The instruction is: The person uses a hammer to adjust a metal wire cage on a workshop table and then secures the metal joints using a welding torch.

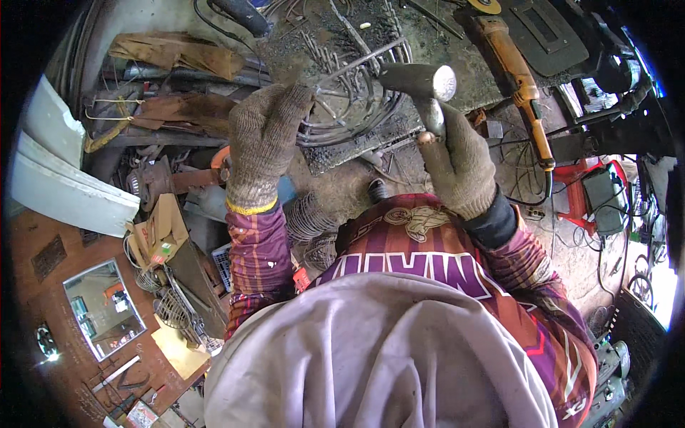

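My left hand (262,135), in a brown knit glove with a yellow cuff edge, is closed on one end of a thin metal rod (364,60). The rod slants up to the right over a heap of curved metal rods (357,132) on a dark, gritty worktable (467,89). In my right hand (460,160), gloved too, is a hammer (410,80); the fingers wrap its metal handle just below the head. The hammer head is raised above the table, its round, bright face turned right. The rod's far end lies close to the hammer head's left side.
An orange angle grinder (510,60) lies on the table's right, beside a dark welding mask (546,32). A red plastic stool (569,192) bears a grey-green box (606,200) with cables. Brown sheets (171,53), a cardboard box (158,227) and coiled wire (308,217) sit left and below.
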A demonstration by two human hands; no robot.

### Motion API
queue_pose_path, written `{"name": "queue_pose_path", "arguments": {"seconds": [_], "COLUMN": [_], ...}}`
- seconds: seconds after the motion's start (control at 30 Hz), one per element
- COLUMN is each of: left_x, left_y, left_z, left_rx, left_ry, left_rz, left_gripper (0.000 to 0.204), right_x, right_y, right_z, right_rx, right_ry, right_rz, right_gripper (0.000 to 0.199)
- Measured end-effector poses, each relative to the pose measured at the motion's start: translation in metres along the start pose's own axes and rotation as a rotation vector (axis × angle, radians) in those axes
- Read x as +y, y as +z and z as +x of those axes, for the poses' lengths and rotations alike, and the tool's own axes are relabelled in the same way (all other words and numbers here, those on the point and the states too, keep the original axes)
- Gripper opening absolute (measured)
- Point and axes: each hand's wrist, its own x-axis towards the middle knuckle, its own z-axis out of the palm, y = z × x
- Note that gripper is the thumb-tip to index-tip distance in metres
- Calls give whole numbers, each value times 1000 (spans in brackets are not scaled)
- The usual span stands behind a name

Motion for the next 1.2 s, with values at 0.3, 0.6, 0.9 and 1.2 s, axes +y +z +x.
{"name": "queue_pose_path", "arguments": {"seconds": [0.3,0.6,0.9,1.2], "left_x": [43,38,25,15], "left_y": [10,18,19,23], "left_z": [15,25,12,8], "left_rx": [-9,-19,76,122], "left_ry": [-100,-71,166,189], "left_rz": [35,221,349,346], "left_gripper": [42,51,38,30], "right_x": [6,7,-7,-8], "right_y": [7,2,2,2], "right_z": [0,-3,3,-1], "right_rx": [-32,-73,2,1], "right_ry": [-65,-57,-107,-120], "right_rz": [-96,-104,-127,-179], "right_gripper": [47,49,47,49]}}
